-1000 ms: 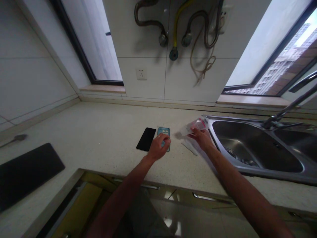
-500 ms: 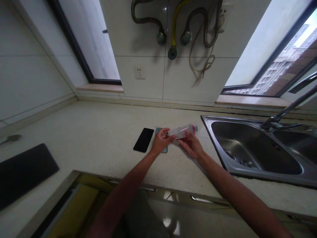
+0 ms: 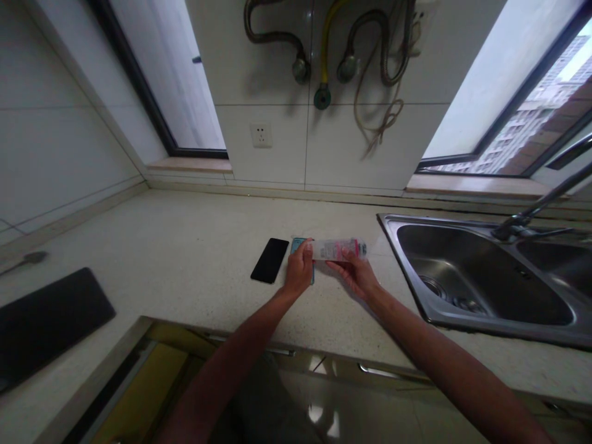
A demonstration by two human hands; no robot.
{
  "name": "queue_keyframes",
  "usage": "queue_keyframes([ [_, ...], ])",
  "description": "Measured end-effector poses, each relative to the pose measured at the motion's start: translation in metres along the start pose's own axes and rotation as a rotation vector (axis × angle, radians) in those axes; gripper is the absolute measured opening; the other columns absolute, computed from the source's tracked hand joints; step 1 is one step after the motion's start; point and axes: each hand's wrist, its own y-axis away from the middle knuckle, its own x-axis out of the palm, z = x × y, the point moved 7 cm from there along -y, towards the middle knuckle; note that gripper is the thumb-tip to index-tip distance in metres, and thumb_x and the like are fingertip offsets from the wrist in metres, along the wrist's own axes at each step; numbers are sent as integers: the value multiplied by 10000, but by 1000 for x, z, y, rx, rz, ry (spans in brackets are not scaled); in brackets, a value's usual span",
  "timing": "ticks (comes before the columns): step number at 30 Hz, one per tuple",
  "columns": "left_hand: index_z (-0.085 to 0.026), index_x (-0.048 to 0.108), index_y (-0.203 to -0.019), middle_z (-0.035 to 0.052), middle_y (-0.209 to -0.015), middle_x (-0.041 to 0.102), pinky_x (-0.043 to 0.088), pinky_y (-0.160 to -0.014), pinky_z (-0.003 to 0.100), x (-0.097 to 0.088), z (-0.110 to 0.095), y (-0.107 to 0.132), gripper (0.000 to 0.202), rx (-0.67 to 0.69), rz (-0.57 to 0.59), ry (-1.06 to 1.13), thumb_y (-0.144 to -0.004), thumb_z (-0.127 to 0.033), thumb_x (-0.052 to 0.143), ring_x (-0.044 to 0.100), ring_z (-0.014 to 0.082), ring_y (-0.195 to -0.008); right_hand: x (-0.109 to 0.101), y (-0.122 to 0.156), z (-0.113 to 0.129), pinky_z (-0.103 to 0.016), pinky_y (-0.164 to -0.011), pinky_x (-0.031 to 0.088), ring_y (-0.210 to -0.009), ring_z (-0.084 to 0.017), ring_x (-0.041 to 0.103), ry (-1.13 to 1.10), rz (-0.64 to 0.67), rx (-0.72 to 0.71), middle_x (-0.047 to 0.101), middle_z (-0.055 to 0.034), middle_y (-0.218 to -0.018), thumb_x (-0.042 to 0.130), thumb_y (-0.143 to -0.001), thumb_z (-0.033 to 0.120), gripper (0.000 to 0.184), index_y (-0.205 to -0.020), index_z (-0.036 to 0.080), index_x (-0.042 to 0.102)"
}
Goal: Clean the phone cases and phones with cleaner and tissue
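Left hand (image 3: pixel 300 269) pinching a clear plastic packet (image 3: pixel 337 249) at its nine o'clock end! Right hand (image 3: pixel 354 275) closes on the three o'clock end.

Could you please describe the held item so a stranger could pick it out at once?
Left of the stainless steel double sink, the left hand and right hand hold a slim clear plastic packet with pink print above the speckled cream countertop. Unlike the nearby black smartphone, it is see-through.

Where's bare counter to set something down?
Bare speckled countertop lies between the black smartphone and dark rectangular board, and between the right hand and steel sink. Crowded: the left hand over the teal case, both holding the clear pink-labelled packet.
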Motion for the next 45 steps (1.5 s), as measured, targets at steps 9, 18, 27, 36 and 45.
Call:
queue_keyframes([
  [9,-171,603,-1103,-3,-650,593,396,-486,222,3,4,-1,542,-57,-6,196,-963,-625,341,531,114,-515,1,-4,16,-323,-740,655,-835,-173,751,-226,58,8,773,-14,-945,748,-802,238,191,-952,218,633],
  [18,-179,662,-1013,97,-974,688,469,-922,386,37,-26,15,311,358,406,-382,-991,-334,394,613,211,-954,-16,-8,54,-280,-651,647,-927,-219,742,-390,-30,-86,770,-43,-961,718,-821,333,256,-1044,218,665],
  [27,-136,727,-956,176,-993,654,462,-880,446,106,-29,13,296,415,661,-818,-872,-409,649,568,329,-1033,-30,-13,66,-256,-602,631,-833,-194,748,-389,-100,-158,772,-34,-868,718,-814,361,260,-1011,197,671],
  [36,-176,685,-798,63,-983,635,438,-935,354,77,-26,-3,96,310,530,-292,-779,-238,756,568,212,-1030,-34,-13,66,-257,-587,620,-818,-202,745,-369,-138,-157,770,-50,-856,717,-813,358,267,-1010,182,681],
  [45,-171,630,-899,7,-842,618,474,-759,282,57,2,-16,238,-33,511,50,-700,-224,750,589,138,-792,-35,-14,61,-269,-575,617,-839,-214,748,-307,-123,-135,772,-50,-889,698,-822,371,258,-1021,208,674],
])
